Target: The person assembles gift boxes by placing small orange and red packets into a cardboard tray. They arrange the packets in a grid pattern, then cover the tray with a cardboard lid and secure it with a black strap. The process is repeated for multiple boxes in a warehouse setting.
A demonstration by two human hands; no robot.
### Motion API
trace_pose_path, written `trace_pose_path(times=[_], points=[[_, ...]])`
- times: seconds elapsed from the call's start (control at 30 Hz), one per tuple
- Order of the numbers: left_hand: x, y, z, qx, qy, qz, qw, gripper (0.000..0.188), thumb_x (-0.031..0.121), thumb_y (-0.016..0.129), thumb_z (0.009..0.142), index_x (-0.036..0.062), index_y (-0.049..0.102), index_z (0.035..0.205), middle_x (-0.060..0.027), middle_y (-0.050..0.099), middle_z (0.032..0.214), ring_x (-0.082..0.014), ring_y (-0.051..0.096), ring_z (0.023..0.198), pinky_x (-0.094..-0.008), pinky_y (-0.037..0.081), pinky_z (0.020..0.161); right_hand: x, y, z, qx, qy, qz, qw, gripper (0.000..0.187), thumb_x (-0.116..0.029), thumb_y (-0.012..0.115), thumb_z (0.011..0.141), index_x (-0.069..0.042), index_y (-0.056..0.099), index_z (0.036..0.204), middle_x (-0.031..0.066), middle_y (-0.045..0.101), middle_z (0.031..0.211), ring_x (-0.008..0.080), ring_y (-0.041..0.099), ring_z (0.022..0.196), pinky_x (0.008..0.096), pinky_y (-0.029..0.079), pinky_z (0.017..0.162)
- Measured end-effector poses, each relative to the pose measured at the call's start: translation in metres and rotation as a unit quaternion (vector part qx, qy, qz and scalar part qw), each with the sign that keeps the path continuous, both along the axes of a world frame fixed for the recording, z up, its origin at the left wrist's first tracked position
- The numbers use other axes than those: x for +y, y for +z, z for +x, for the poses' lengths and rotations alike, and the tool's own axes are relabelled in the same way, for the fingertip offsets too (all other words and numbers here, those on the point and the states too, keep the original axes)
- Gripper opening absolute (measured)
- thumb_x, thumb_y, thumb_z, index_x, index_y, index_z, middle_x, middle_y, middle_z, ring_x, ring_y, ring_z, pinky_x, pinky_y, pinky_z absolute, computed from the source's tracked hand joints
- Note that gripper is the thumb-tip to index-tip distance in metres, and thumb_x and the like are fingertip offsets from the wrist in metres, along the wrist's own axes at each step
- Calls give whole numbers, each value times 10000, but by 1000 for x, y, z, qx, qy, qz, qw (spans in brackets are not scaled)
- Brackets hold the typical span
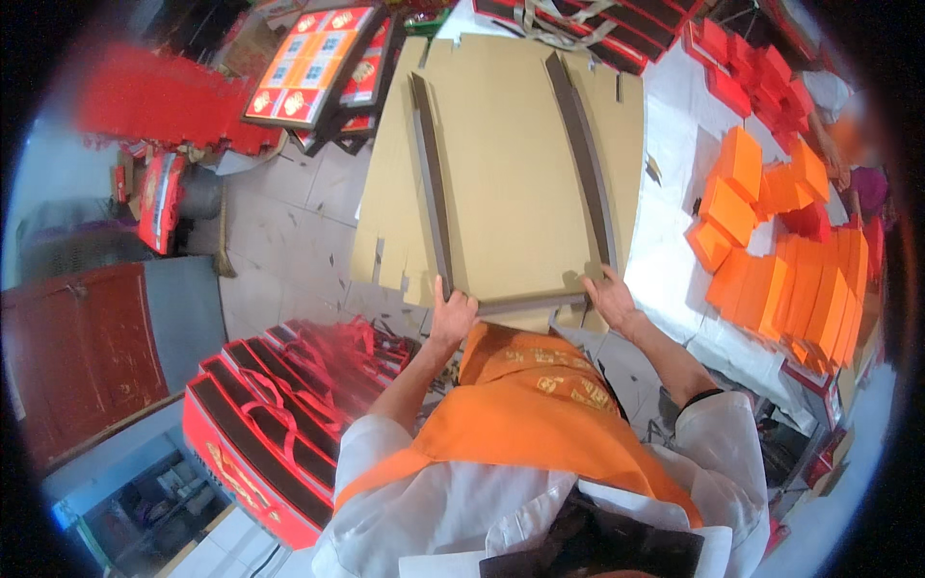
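Note:
A tan cardboard box blank [515,183] lies in front of me on a larger flat sheet of tan cardboard. Its long left flap [431,183] and long right flap [583,154], dark brown, stand folded up. A short near flap [530,304] is raised along the edge closest to me. My left hand [453,316] is closed on the near left corner, its index finger along the end of the left flap. At the near right corner my right hand [611,301] pinches where the flaps meet. The undersides of both grips are hidden.
Orange boxes [790,289] and red boxes [756,72] are piled on the white-covered surface at right, with another person's hand [836,169] beyond. Red gift bags with ribbon handles [279,424] stand at near left. Printed box panels [313,63] are stacked at far left.

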State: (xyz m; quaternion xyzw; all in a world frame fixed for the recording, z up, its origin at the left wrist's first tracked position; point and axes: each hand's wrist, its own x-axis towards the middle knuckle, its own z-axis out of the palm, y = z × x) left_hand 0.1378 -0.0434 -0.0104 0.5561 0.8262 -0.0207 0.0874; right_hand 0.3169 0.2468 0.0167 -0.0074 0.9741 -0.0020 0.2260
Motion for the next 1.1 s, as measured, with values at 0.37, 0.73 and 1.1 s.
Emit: trace_pose_path(times=[0.37, 0.73, 1.1], points=[[-9, 31, -68, -331, -158, 137, 920, 262, 287, 595, 785, 52, 572, 899, -105, 554, 822, -285, 515, 884, -446, 309, 964, 29, 11, -12, 94, -131, -309, 937, 359, -204, 623, 741, -71, 543, 1065, 150, 564, 995, 336, 523, 933, 418, 411, 827], [246, -32, -277, -323, 332, 285, 839, 420, 107, 629, 696, -1, 525, 1089, -195, 566, 963, -325, 536, 939, -389, 424, 825, 230, -91, -199, 246, -607, -351, 669, 621, -282, 589, 811, 58, 355, 1275, 182, 503, 1195, 220, 462, 1131, 302, 348, 946], [217, -43, -277, -312, 243, 308, 865, 346, 352, 599, 770, 19, 591, 675, -140, 536, 836, -297, 512, 854, -373, 418, 726, 197, -48, -202, 245, -305, -354, 849, 375, -321, 383, 922, -34, 615, 857, 108, 597, 863, 155, 539, 879, 316, 400, 829]])
